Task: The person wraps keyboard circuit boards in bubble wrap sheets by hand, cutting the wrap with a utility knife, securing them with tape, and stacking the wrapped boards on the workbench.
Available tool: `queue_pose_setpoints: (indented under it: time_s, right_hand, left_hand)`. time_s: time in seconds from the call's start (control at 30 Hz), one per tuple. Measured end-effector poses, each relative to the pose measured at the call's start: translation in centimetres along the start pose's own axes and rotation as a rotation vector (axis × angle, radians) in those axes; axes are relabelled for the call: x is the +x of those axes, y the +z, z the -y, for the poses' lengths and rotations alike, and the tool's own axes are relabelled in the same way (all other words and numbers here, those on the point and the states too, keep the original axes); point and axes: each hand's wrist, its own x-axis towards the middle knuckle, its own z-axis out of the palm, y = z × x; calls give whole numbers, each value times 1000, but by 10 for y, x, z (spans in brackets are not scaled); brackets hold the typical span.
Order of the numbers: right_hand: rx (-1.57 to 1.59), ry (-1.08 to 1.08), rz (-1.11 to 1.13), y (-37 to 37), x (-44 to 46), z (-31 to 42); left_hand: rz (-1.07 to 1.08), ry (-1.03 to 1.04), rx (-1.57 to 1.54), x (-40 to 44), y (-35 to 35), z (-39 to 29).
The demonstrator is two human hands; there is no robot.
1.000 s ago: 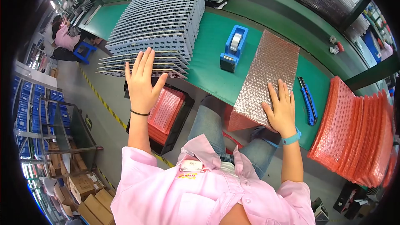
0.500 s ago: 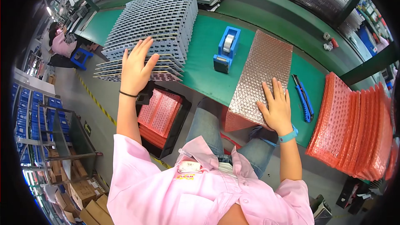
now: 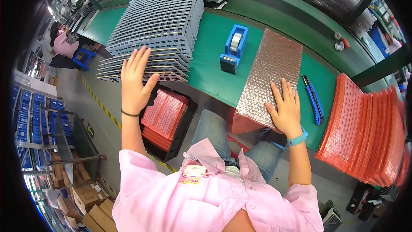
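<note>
My left hand [image 3: 135,82], fingers stretched out and thumb apart, is at the near edge of a tall stack of circuit boards [image 3: 161,19]. Whether its fingertips touch the lowest boards, I cannot tell. With fingers spread, my right hand [image 3: 285,111] lies flat on the near part of a silvery bubble-wrap sheet [image 3: 274,62], whose reddish underside hangs over the table edge. A blue tape dispenser [image 3: 234,49] stands between the boards and the sheet. To the right of the sheet lies a blue utility knife [image 3: 313,100].
Red bubble-wrap bags [image 3: 360,133] are piled at the table's right end. Below the boards, a black bin [image 3: 178,139] holds red bubble-wrapped packs [image 3: 165,114]. A green ledge [image 3: 274,13] runs behind the table [image 3: 210,77]. Another person [image 3: 65,45] sits at the far left.
My left hand has moved down toward me, away from the upper part of the board stack. My right hand stays on the bubble-wrap sheet.
</note>
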Motion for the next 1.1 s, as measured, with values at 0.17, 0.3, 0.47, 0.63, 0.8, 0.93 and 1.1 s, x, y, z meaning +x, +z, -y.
queue_pose_setpoints:
  time_s: [0.17, 0.3, 0.47, 0.63, 0.8, 0.93, 1.1]
  right_hand:
    - [0, 2, 0, 0, 0, -1]
    - [5, 0, 5, 1, 0, 1]
    - [-2, 7, 11, 0, 0, 0]
    - [-14, 9, 7, 0, -1, 0]
    - [2, 8, -2, 1, 0, -1]
    - [2, -5, 6, 1, -1, -1]
    - [-83, -11, -31, 4, -2, -1]
  left_hand:
    - [-165, 34, -22, -13, -12, 0]
    - [-93, 22, 106, -24, -28, 34]
    - [-21, 119, 288, -12, -37, 53]
    - [52, 233, 450, -7, -40, 59]
    - [10, 328, 434, -1, -43, 54]
    - [-26, 310, 427, 6, -78, 21]
    - [-102, 353, 250, 0, -110, -32]
